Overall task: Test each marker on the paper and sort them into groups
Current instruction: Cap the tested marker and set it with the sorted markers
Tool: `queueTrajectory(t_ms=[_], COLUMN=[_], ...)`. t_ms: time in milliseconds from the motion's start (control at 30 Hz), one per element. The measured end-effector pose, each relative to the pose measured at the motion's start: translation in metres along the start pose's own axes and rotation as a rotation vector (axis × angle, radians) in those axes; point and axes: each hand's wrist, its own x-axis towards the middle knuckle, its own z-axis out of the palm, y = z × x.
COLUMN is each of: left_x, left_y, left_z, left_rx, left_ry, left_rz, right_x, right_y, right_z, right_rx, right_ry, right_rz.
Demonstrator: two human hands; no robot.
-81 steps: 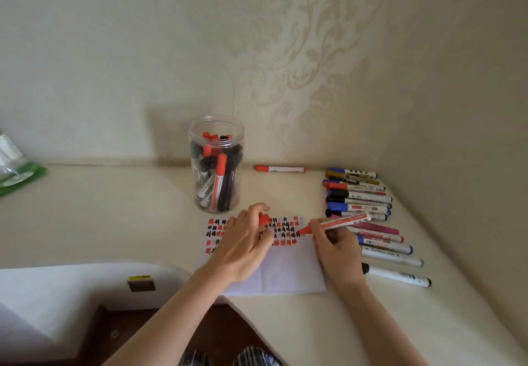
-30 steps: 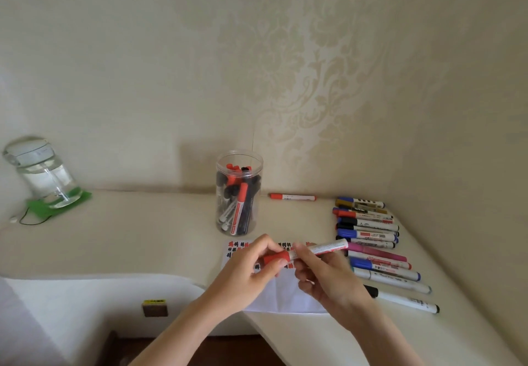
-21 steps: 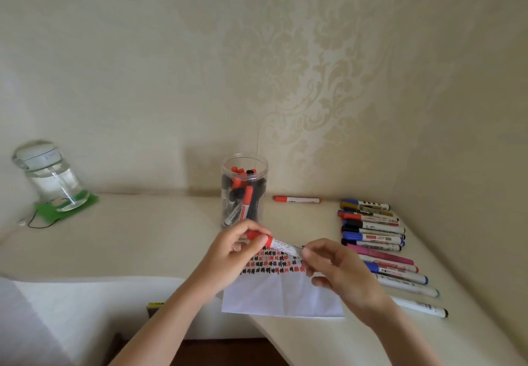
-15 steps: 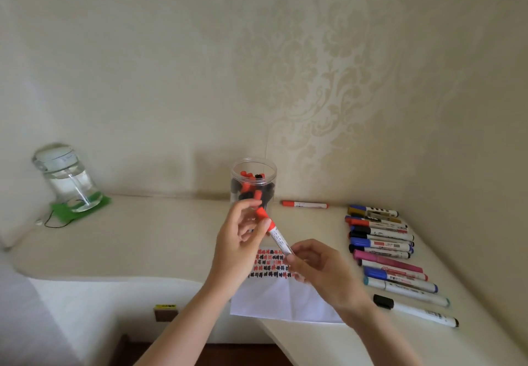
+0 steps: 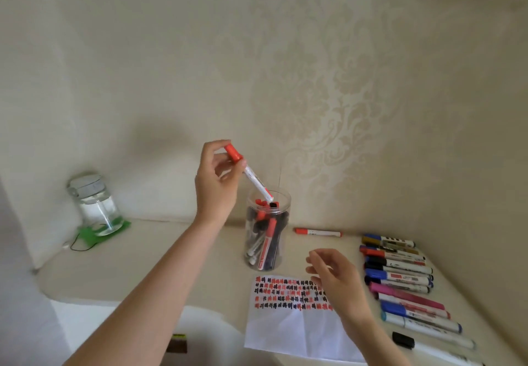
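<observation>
My left hand (image 5: 217, 183) is raised above the clear jar (image 5: 268, 251) and grips a capped red marker (image 5: 248, 172) near its cap. The marker tilts down, its lower end at the jar's mouth. Inside the jar stand several red and black markers. My right hand (image 5: 337, 283) hovers open over the right side of the white paper (image 5: 288, 334), holding nothing. The paper carries rows of red and black test marks. A row of several sorted markers (image 5: 400, 280) lies to the right, and a single red marker (image 5: 317, 232) rests behind by the wall.
A glass water bottle (image 5: 94, 208) stands on a green pad (image 5: 97, 233) at the far left, with a thin cable beside it. Walls close in behind and to the right. The cream table (image 5: 148, 257) curves at its front edge.
The red marker was tested on the paper, then capped with both hands. My left hand lifted it up to the jar's mouth; my right hand let go and opened.
</observation>
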Motion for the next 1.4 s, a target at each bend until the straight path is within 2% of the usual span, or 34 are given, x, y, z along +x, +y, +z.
queueTrajectory(t_ms=[267, 433, 533, 633, 700, 800, 900, 967, 1033, 1100, 1133, 1200, 1267, 1333, 1400], left_x=[-0.004, -0.013, -0.012, -0.013, -0.013, -0.008, -0.01, -0.014, -0.023, -0.044, -0.058, -0.092, -0.122, -0.141, -0.15], left_y=[-0.034, -0.052, -0.06, -0.064, -0.069, -0.073, -0.066, -0.061, -0.056, -0.052, -0.053, -0.062, -0.086, -0.115, -0.13], left_z=[0.033, 0.033, 0.029, 0.028, 0.03, 0.029, 0.031, 0.033, 0.034, 0.04, 0.045, 0.051, 0.05, 0.043, 0.037], left_rx=[0.398, 0.585, 0.699, 0.703, 0.727, 0.772, 1.079, 1.199, 1.162, 0.888, 0.733, 0.524, 0.504, 0.554, 0.569], left_ry=[-0.227, -0.299, -0.3, -0.322, -0.354, -0.404, -0.536, -0.627, -0.572, -0.449, -0.477, -0.755, -1.046, -1.175, -1.188], left_rz=[0.151, 0.152, 0.323, 0.429, 0.396, 0.215, 0.24, 0.204, 0.331, 0.568, 0.631, 0.528, 0.285, 0.122, 0.088], right_x=[0.0, 0.006, 0.014, 0.024, 0.029, 0.03, 0.029, 0.029, 0.034, 0.042, 0.047, 0.059, 0.071, 0.084, 0.096], right_y=[0.019, 0.029, 0.034, 0.043, 0.048, 0.054, 0.055, 0.056, 0.058, 0.061, 0.061, 0.06, 0.061, 0.062, 0.065], right_z=[-0.014, -0.02, -0.025, -0.03, -0.031, -0.027, -0.026, -0.026, -0.029, -0.033, -0.036, -0.04, -0.044, -0.046, -0.048], right_rx=[-0.016, -0.055, -0.125, -0.251, -0.301, -0.282, -0.267, -0.27, -0.283, -0.343, -0.374, -0.446, -0.531, -0.626, -0.735], right_ry=[-0.032, -0.054, -0.084, -0.068, -0.077, -0.083, -0.076, -0.076, -0.072, -0.057, -0.052, -0.049, -0.04, -0.049, -0.075], right_rz=[0.05, 0.072, 0.109, 0.1, 0.098, 0.108, 0.1, 0.107, 0.114, 0.096, 0.078, 0.038, -0.009, -0.056, -0.101])
